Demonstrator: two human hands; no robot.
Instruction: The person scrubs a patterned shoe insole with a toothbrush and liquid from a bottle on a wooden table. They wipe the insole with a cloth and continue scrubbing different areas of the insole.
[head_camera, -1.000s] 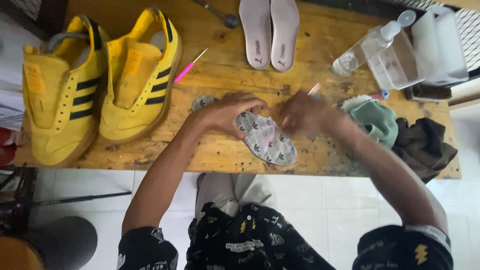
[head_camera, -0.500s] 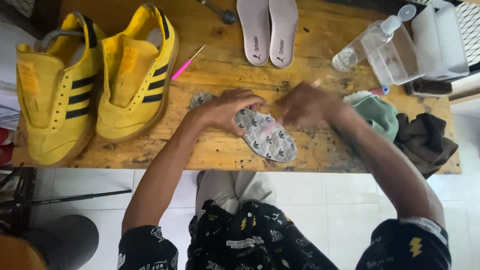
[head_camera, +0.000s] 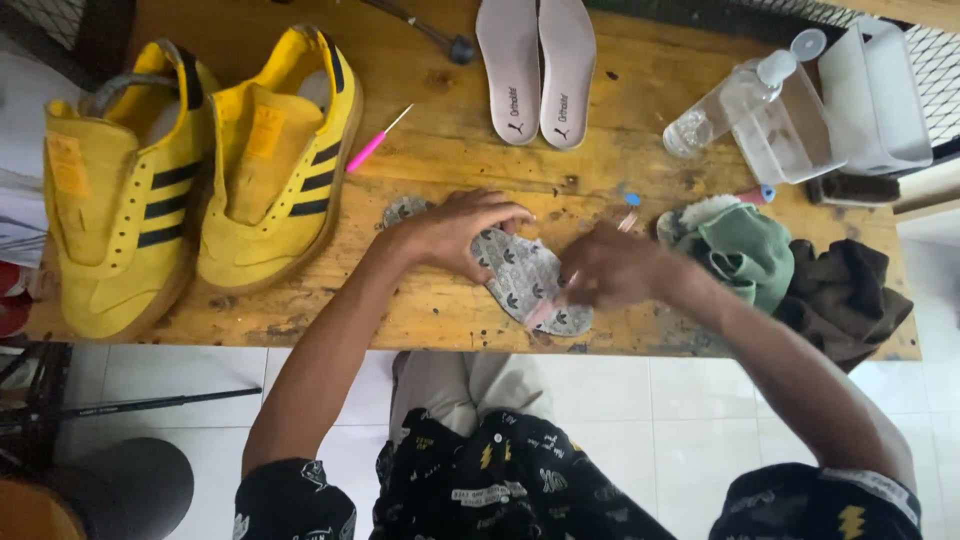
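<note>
Insole (head_camera: 530, 282): grey, patterned, flat and tapered; lies on the tabletop (head_camera: 430, 300) near its 6 o'clock edge, running from 10 to 4 o'clock.
Left hand (head_camera: 455, 228): fingers spread, pressed flat on the upper end of the insole, pinning it rather than gripping it.
Right hand (head_camera: 610, 268): blurred, fingers curled together over the lower end of the insole; a thin pinkish piece shows at its fingers, though I cannot tell what it is or whether the hand is clamped on it.
Progress: by my reading the work on this insole is under way; its surface looks mottled with no clear cleaned part, so how much is done I cannot tell. Both shoes stand without laces or insoles, so the rest seems left.
Second insole (head_camera: 402, 210): same grey pattern, mostly hidden under the left wrist, at 9 o'clock of the first.
Shoes (head_camera: 200, 180): yellow suede-like pair with black stripes and gum soles, at 9 to 10 o'clock.
Pink tool (head_camera: 372, 146): slim, at 11 o'clock.
Pale insoles (head_camera: 536, 66): smooth pair at 12 o'clock.
Bottle (head_camera: 735, 98): clear plastic, at 1 o'clock.
Cloths (head_camera: 745, 250): green, soft and crumpled, at 3 o'clock, with a dark one beyond it.
</note>
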